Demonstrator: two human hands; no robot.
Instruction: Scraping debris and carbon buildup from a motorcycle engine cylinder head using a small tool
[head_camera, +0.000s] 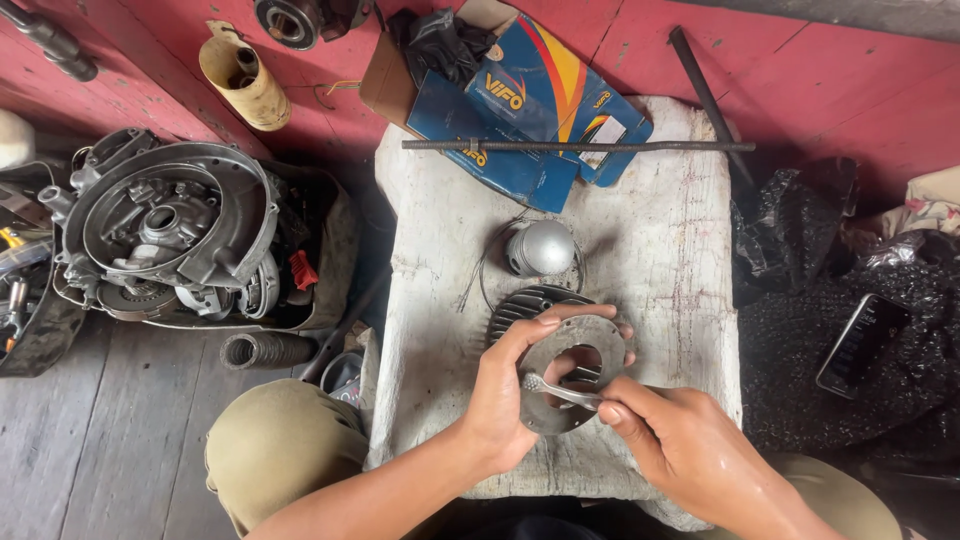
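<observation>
While the left hand (505, 395) grips the grey metal ring plate (572, 385) by its near-left edge, fingers curled over the top rim and thumb underneath, the right hand (680, 445) pinches a slim metal tool (560, 391) between thumb and forefinger. Both hands are closed on something: L on the plate, R on the tool.

Key relation: the tool's long axis runs roughly left-right across the plate, slightly tilted, w/ its tip pointing toward the left hand and resting at the plate's inner hole edge, lower-left side. The handle end sits in the right hand, just off the plate's right rim. So the tool tip lies left of the R grip, and the plate itself is left and a bit above that grip, touching the tool.

The plate is held tilted, face up toward the camera, w/ the centre hole open. It sits directly over a finned cylinder part (520, 305), whose ribs show behind the plate's upper-left rim and thru the hole. Can't tell if plate and fins touch.

Relative to the plate: a silver piston (540, 247) stands just beyond it, a thin wire loop around its base. A long dark rod (575, 146) lies further beyond, crosswise, over a blue carton (520, 100). The white cloth-covered block (660, 250) is under all of it. An engine casing (170, 225) is well off to the left.
</observation>
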